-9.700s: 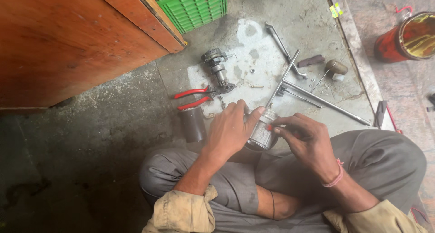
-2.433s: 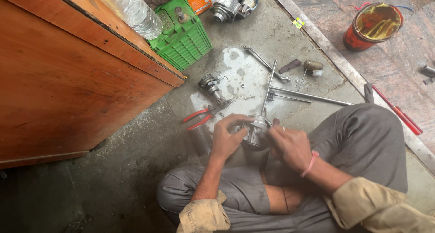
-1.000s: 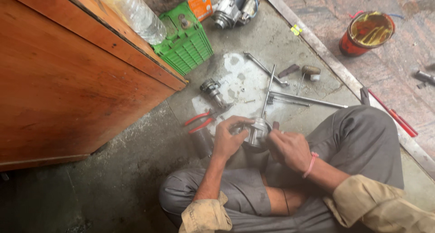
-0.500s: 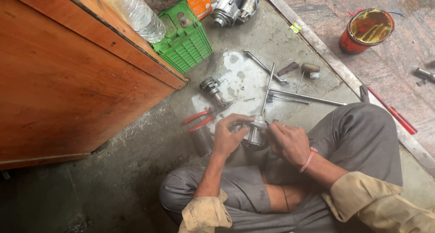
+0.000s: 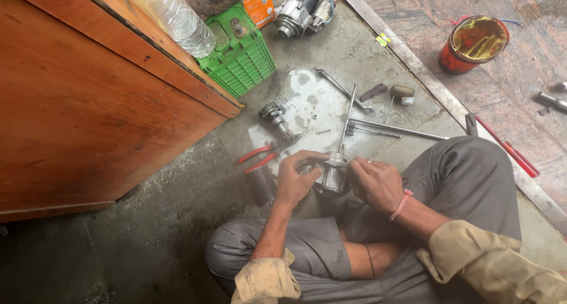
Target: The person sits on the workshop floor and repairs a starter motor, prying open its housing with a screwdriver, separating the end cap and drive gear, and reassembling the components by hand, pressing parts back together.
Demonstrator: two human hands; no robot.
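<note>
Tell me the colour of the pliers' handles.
Red, on the pliers lying beside the left hand; head view.

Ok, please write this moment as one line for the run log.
left hand: holds metal cylinder part | right hand: on same part | red pliers: on floor beside left hand

Grey concrete floor point(image 5: 147, 245), a brown wooden cabinet point(image 5: 77, 103) at left, daylight overhead.

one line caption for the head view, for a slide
Seated on the floor, left hand and right hand grip a metal cylinder beside red pliers.
</note>
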